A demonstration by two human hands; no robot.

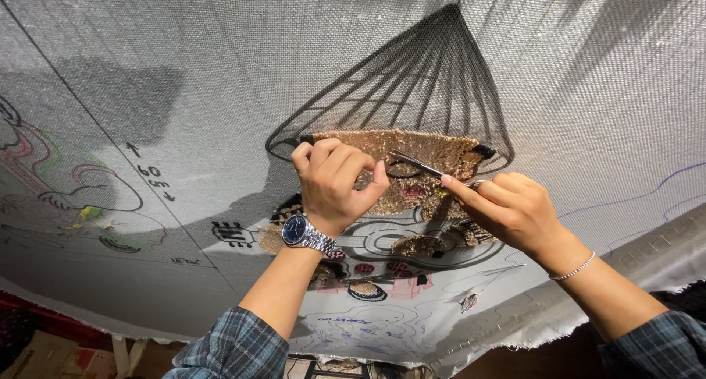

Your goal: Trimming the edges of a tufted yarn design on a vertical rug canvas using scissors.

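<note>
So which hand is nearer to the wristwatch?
The left. The wristwatch sits on the wrist just below the left hand; the right hand, holding scissors, is apart, to its right.

Coarse, open-weave grey backing cloth (pixel 368 48), matt; on it a rough, fuzzy tan tufted patch (pixel 426 147). Over that patch, polished metal scissors (pixel 419 165) (blades glinting). Below it, a glossy steel-link wristwatch (pixel 303 233) and soft plaid flannel sleeves (pixel 235 346)
</note>
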